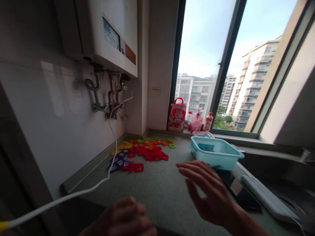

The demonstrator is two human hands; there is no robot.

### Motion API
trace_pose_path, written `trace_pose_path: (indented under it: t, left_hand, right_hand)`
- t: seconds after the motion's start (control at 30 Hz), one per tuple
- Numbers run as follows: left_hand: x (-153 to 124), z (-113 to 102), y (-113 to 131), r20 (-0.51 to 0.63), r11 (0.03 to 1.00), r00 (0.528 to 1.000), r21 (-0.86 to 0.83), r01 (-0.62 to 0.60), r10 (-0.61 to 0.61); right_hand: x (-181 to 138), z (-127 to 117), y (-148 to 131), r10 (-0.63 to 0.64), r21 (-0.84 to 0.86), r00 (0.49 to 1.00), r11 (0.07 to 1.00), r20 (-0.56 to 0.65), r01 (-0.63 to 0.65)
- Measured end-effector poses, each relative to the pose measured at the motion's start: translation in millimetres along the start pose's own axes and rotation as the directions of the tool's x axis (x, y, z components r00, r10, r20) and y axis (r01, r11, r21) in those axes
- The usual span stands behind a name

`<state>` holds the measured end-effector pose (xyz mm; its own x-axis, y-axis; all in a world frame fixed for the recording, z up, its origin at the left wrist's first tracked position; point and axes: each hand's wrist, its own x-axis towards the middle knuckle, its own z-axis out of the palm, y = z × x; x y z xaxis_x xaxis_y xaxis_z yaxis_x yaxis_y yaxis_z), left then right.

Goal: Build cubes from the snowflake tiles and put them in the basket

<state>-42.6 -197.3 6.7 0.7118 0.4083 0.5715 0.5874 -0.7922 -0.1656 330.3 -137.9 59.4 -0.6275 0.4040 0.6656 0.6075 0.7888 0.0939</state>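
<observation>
My right hand (209,193) hovers over the grey counter (157,186) with its fingers stretched out and apart, holding nothing, close to the front of a light blue plastic basin (216,152). My left hand (123,218) is low at the bottom edge, fingers curled in, blurred; nothing shows in it. A heap of flat coloured puzzle pieces (145,152), red, orange, yellow, green and purple, lies further back on the counter near the wall.
A white cable (112,141) hangs from the wall heater (108,32) and runs across the counter. A dark phone (240,191) and a white flat object (268,198) lie right of my hand. A red bag (176,115) and bottles (201,122) stand at the window.
</observation>
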Motion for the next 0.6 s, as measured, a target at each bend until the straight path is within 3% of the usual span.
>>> trace_pose_path:
  t: [0.1, 0.17, 0.27, 0.4, 0.5, 0.6]
  left_hand:
    - [16, 11, -71, 0.075, 0.977, 0.974, 0.035, 0.21, -0.212]
    - [16, 22, -114, 0.101, 0.92, 0.917, 0.114, 0.376, -0.387]
    - [9, 37, -145, 0.15, 0.873, 0.864, 0.178, 0.454, -0.48]
    - [18, 49, -133, 0.223, 0.905, 0.879, 0.17, 0.39, -0.421]
    - [35, 53, -120, 0.296, 0.948, 0.9, 0.109, 0.3, -0.319]
    - [52, 57, -125, 0.338, 0.978, 0.918, 0.046, 0.204, -0.207]
  right_hand:
    - [48, 85, 13, -0.091, 0.225, 0.981, 0.973, 0.171, 0.051]
    - [66, 134, 17, -0.072, 0.288, 0.96, 0.957, 0.269, -0.009]
    - [83, 182, 19, 0.012, 0.331, 0.95, 0.936, 0.311, -0.12]
    - [100, 201, 22, -0.057, 0.338, 0.943, 0.939, 0.329, -0.061]
    - [96, 196, 29, -0.057, 0.341, 0.948, 0.938, 0.313, -0.057]
    - [76, 184, 42, -0.018, 0.353, 0.955, 0.931, 0.296, -0.092]
